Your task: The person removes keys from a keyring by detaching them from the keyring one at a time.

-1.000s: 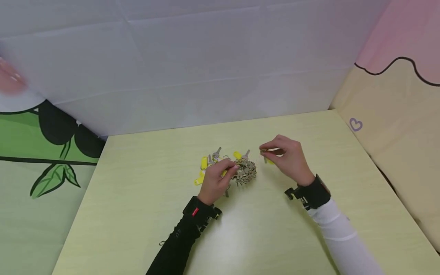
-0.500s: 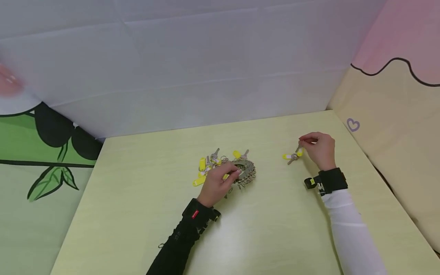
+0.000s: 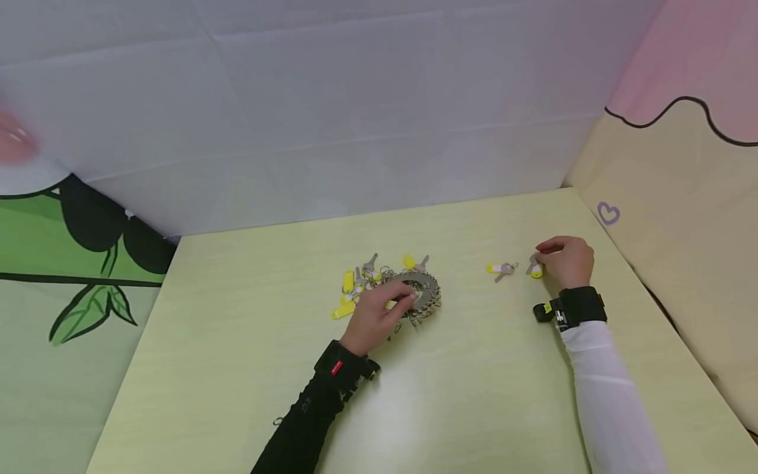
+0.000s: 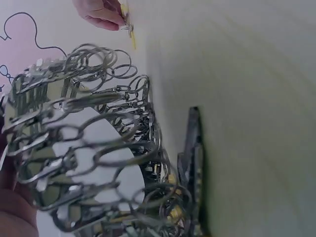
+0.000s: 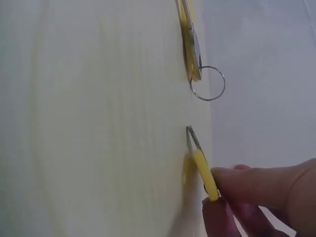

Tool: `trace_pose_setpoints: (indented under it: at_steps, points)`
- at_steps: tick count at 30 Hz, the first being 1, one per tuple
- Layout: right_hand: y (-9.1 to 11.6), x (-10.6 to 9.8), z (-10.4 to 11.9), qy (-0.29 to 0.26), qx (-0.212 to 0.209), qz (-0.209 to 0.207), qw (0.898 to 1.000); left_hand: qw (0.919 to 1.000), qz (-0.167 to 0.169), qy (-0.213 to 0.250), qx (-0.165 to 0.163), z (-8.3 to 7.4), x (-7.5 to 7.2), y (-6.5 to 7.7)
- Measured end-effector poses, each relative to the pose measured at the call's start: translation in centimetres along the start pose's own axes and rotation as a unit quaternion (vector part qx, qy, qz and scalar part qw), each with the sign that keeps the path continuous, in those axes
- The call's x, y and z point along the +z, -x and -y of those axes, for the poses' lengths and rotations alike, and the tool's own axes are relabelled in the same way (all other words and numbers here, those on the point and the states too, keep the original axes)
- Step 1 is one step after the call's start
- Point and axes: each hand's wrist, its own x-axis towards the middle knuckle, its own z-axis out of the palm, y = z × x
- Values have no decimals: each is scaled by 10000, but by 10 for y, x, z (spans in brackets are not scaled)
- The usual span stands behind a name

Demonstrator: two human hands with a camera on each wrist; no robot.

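At mid-table my left hand grips the near-left side of a grey ring-shaped holder hung with many small metal clasps and split rings. Seen close in the left wrist view, these split rings overlap, with part of my hand at the left edge. To the right, my right hand pinches a key with a yellow tag between thumb and fingers, low over the table. Left of that hand lies another key with a yellow tag, its split ring sticking out.
Several keys with yellow tags lie or hang around the holder's left side. One more key with a yellow tag sits at its back. The pale table meets a white cloth wall behind and a beige one on the right.
My right hand has moved right, away from the holder, carrying a tagged key beyond the one lying on the table. My left hand stays in place on the holder.
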Motion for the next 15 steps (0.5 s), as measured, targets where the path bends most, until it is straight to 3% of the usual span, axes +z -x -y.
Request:
trace_pose_setpoints:
  at_steps: [8,15]
  points:
    - [-1,-1,4,279,338,38,9990,9965,811,-137,-157,2,6,1]
    - [1,-4,18,280,-92,-274,9992,9902,1303,-342,-373,-2,6,0]
